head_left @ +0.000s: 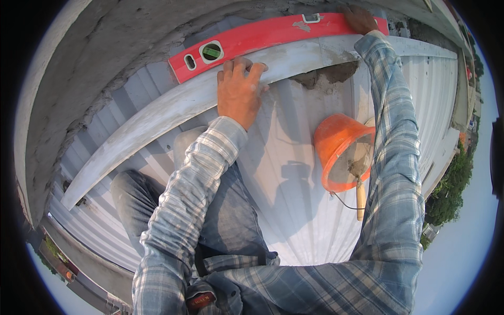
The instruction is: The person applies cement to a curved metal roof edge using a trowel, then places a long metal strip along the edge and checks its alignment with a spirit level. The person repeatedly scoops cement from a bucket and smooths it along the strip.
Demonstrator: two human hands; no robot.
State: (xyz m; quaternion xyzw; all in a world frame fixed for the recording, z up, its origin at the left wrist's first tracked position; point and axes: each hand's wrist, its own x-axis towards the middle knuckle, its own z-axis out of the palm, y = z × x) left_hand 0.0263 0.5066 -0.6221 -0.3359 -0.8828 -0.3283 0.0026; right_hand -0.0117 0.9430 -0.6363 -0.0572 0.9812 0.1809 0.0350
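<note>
A long red spirit level with a green vial lies along the far side, by the concrete wall. On its near side runs a long pale straightedge, smeared with grey and bent in the fisheye picture. My left hand is closed over the straightedge, its fingertips reaching the far edge close to the level. At the level's right end, my right hand grips it, fingers partly hidden. Wet-looking mortar sits against the near edge of the straightedge, between my hands.
An orange bucket lies tilted beside my right forearm. In it rests a trowel with a wooden handle. Below everything is a ribbed metal sheet roof. A rough concrete wall curves along the far and left sides; trees stand beyond the right edge.
</note>
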